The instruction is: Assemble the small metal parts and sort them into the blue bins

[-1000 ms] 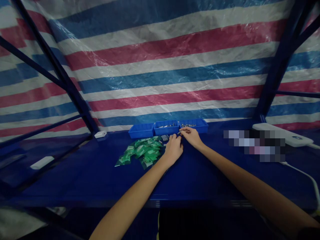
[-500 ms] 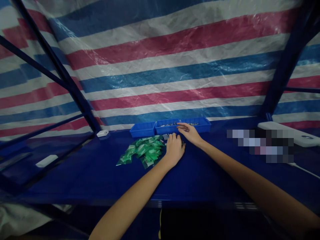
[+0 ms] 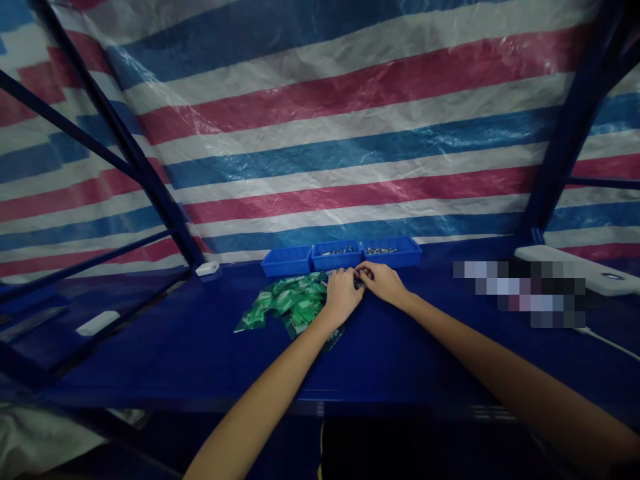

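My left hand (image 3: 344, 291) rests just right of a pile of small green-printed plastic bags (image 3: 296, 300), its fingers bent inward. Close beside it, my right hand (image 3: 384, 283) has its fingers pinched together, and the fingertips of the two hands nearly meet. Whatever they hold between them is too small and too covered to name. Right behind the hands stand a middle blue bin (image 3: 336, 263) and a right blue bin (image 3: 411, 252), both with small metallic pieces inside.
A left blue bin (image 3: 286, 268) adjoins the other two. White objects lie on the left: a small block (image 3: 207, 269) and a longer one (image 3: 98, 323). To the right are a white device (image 3: 565, 263), a blurred-out item (image 3: 520, 295) and a white cable (image 3: 613, 343). Striped sheeting (image 3: 350, 157) hangs behind.
My right hand has come back from over the bins to meet my left hand, its fingers closing. The left hand has shifted only slightly. A clear bag edge now shows below my left wrist.
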Motion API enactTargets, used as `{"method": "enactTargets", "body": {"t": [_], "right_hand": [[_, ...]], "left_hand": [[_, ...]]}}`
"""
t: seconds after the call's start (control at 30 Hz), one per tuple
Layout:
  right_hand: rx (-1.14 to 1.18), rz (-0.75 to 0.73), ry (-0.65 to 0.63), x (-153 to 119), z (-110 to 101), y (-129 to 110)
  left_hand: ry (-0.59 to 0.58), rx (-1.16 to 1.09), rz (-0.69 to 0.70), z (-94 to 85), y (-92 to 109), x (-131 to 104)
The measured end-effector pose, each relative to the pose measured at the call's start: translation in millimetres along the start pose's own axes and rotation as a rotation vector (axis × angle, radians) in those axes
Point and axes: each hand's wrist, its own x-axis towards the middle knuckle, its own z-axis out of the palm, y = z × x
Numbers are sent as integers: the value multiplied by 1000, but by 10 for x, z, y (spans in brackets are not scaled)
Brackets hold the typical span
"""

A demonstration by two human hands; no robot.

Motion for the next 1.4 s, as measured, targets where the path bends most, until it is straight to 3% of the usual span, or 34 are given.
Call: {"method": "enactTargets", "body": {"t": [0.2,0.43,0.63,1.07,1.4], "right_hand": [[61,-34,6,-19,44,-40],[384,4,85,-33,113,-87],[534,73,139,-30,118,-110],[635,133,147,-14,165,-55],[596,138,98,-61,104,-139]], "left_hand": [[176,-208,-45,-52,-22,46],[261,-468,89,-25,-23,74],[295,-526,72,-30,22,62],[241,-636,17,83,6,62],[408,-733,-56,-93,40,75]]}}
